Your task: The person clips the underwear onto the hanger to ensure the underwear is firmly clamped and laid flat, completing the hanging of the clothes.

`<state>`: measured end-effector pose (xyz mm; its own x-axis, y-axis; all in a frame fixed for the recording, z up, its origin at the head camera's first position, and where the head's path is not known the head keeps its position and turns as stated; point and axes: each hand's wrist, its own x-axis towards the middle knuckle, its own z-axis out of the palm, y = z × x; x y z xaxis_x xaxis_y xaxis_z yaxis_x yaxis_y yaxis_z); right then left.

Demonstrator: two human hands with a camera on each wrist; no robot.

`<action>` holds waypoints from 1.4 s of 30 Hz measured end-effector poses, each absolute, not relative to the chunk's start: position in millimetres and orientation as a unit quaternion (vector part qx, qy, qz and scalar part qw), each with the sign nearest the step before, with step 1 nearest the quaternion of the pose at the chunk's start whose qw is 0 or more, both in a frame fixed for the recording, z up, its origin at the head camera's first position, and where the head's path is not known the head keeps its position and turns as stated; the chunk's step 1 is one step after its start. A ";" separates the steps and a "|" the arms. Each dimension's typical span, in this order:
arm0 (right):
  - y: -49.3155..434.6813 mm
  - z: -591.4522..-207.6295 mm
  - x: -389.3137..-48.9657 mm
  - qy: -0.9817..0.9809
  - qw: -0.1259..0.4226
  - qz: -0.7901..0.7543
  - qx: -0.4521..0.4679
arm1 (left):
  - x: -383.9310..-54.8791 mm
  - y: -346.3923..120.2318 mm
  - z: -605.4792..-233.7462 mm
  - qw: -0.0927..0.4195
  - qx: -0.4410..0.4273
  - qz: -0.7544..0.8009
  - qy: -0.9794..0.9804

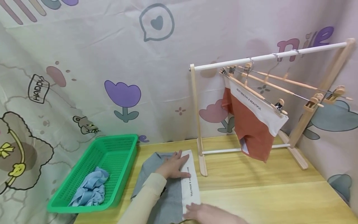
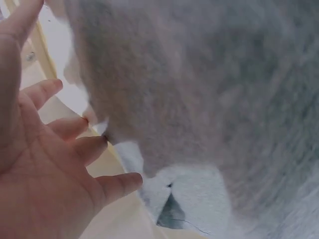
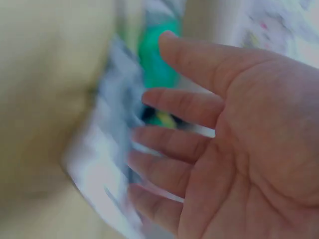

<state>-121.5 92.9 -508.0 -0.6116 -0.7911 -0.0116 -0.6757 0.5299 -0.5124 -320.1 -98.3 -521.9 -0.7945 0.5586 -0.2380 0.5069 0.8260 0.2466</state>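
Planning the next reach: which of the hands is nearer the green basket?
Left. The left hand lies over the gray garment, right of the green basket; the right hand is farther right, at the near end of the white band.

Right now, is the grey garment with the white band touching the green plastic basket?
Apart. The head view shows a strip of bare tabletop between the green plastic basket and the grey garment.

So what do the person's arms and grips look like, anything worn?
Both are ordinary five-fingered hands; no glove or ring shows on the left grip or right grip. The left arm wears a plain cream sleeve reaching the wrist. I can't make out any right sleeve.
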 end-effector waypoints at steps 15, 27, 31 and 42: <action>268.3 -360.6 -87.7 0.907 -0.251 -0.215 -0.262 | -275.6 -103.7 -508.6 0.058 0.363 0.115 0.923; 350.4 -266.8 -116.0 0.900 -0.412 -0.125 -0.069 | -221.3 -104.6 -502.5 0.013 0.408 0.156 0.900; 353.3 -249.4 -134.3 0.911 -0.400 -0.096 -0.041 | -206.8 -107.1 -506.3 0.026 0.402 0.180 0.898; 373.1 -221.1 -178.6 0.975 -0.215 -0.053 0.007 | -194.8 -110.1 -522.0 0.032 0.389 0.219 0.894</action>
